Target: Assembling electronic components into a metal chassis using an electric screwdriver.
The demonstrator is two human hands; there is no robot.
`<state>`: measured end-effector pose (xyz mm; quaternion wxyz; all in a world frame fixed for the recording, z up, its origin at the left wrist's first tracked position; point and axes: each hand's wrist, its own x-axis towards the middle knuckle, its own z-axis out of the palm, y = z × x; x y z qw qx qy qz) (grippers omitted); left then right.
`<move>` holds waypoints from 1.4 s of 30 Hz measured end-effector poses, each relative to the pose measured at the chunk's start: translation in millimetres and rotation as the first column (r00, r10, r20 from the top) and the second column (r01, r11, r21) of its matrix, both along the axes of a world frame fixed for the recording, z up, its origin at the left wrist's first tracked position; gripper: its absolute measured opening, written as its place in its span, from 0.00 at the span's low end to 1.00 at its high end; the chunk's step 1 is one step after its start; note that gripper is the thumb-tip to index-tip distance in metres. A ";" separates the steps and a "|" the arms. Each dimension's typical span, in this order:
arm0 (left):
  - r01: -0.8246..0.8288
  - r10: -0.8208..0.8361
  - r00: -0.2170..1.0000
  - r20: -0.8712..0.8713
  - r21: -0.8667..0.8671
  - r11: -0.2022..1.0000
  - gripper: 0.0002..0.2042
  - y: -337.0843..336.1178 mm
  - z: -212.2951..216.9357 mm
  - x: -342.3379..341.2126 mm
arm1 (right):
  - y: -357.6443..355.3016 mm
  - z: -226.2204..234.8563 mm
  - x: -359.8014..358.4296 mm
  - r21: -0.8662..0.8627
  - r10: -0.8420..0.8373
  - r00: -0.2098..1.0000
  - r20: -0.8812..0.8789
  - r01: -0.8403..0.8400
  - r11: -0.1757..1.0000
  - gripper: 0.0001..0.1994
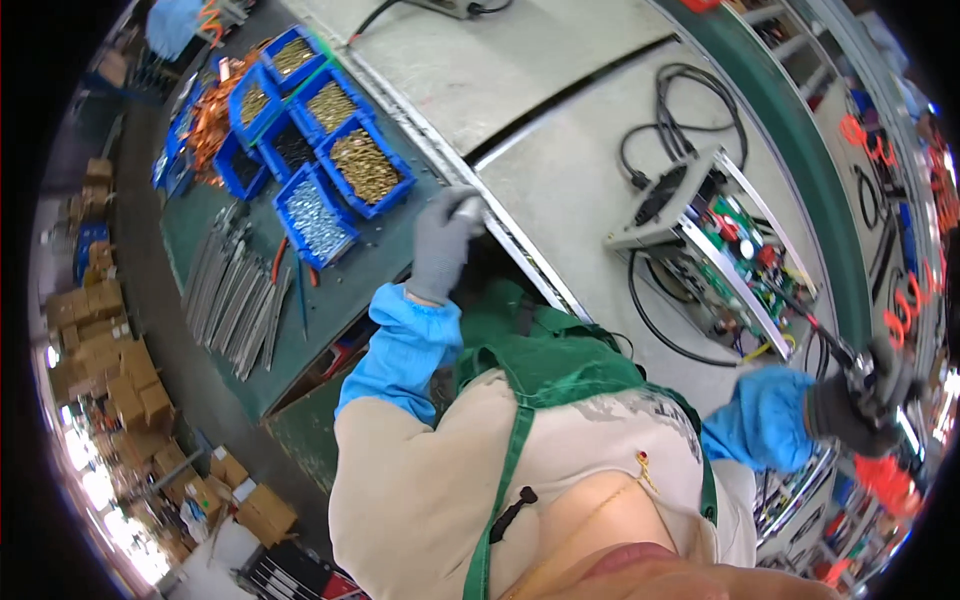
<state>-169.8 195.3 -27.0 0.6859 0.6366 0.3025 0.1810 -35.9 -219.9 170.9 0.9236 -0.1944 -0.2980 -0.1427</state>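
My left hand (443, 245), in a grey glove with a blue sleeve cover, is by the metal edge between the green bench and the pale work surface. Its fingers look curled together with a pale tip showing; what they hold, if anything, I cannot make out. Out at the far right, my right hand (866, 400), in a dark glove, grips a power screwdriver (848, 358) whose thin shaft points toward an opened device (725, 240). That device has a metal frame, a fan, green circuit boards and wires, and lies on the pale surface.
Blue bins (367, 168) of brass and silver screws and dark small parts stand on the green bench (345, 290). Long metal strips (235, 295) and pliers lie beside them. A black cable (665, 105) is coiled behind the device. Cardboard boxes (115, 370) are stacked at left.
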 end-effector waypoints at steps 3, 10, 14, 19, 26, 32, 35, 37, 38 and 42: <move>0.415 -0.332 0.909 0.252 -0.462 0.784 0.11 -65.4 38.1 31.9 | 53.6 -6.0 -1.8 0.078 0.256 0.966 -0.029 -0.253 0.964 0.21; 0.675 -0.435 0.738 0.517 -0.592 0.442 0.12 -126.1 81.5 52.9 | 76.6 -8.6 -2.7 -0.234 0.257 0.966 0.032 -0.243 0.941 0.25; 0.654 -0.459 0.756 0.467 -0.573 0.494 0.13 -135.9 87.6 55.1 | 81.7 -6.1 -14.1 -0.198 0.137 0.990 -0.033 -0.141 0.970 0.24; 0.634 -0.445 0.771 0.456 -0.610 0.475 0.13 -143.8 88.7 55.2 | 66.4 -10.1 -14.1 -0.246 0.135 0.991 0.008 -0.129 0.961 0.25; 0.649 -0.512 0.760 0.400 -0.488 0.583 0.11 -148.4 89.9 51.7 | 62.7 -13.3 -15.3 -0.277 0.086 0.996 0.020 -0.077 0.958 0.25; 0.670 -0.589 0.737 0.331 -0.240 0.703 0.13 -152.2 95.4 51.5 | 64.3 -14.7 -19.4 -0.303 0.052 0.998 0.045 -0.036 0.952 0.25; 0.536 -0.521 0.788 0.328 0.049 0.843 0.14 -143.6 84.0 62.2 | 55.3 -12.2 -25.8 -0.246 -0.031 0.999 0.022 0.036 0.968 0.25; 0.254 -0.430 0.876 0.218 0.549 0.796 0.23 -126.7 71.0 73.5 | 42.9 -10.9 -26.0 -0.190 -0.024 0.999 0.021 0.028 0.981 0.25; 0.259 -0.435 0.874 0.217 0.548 0.795 0.23 -131.0 65.1 76.8 | 37.6 -9.4 -27.8 -0.190 -0.030 0.999 0.019 0.033 0.981 0.25; 0.258 -0.481 0.871 0.099 0.741 0.620 0.45 -159.3 36.5 94.0 | 32.6 1.1 -36.9 -0.139 -0.072 0.997 0.041 0.077 0.987 0.23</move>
